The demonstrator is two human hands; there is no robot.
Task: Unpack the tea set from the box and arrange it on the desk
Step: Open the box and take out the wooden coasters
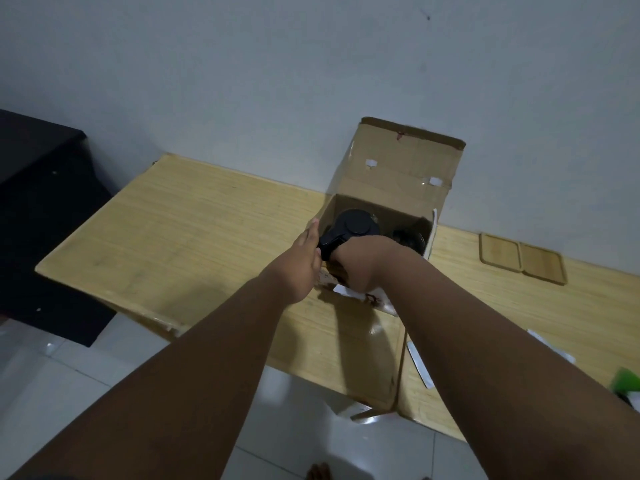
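An open cardboard box [394, 174] stands on the wooden desk [194, 230], against the wall. A teapot with a black lid and black handle [356, 223] sits in the box's opening. My right hand [363, 265] is closed around the black handle at the box's near edge. My left hand [304, 258] is flat with fingers extended, pressed against the box's left outer wall. Deeper in the box, to the right of the teapot, lies a dark glass item [408, 239], only partly visible.
Two small wooden trays [521, 263] lie side by side on the desk right of the box. White packing strips [420, 365] and a green object [627, 381] sit near the right front edge. A dark cabinet [38, 216] stands to the left; tiled floor lies below.
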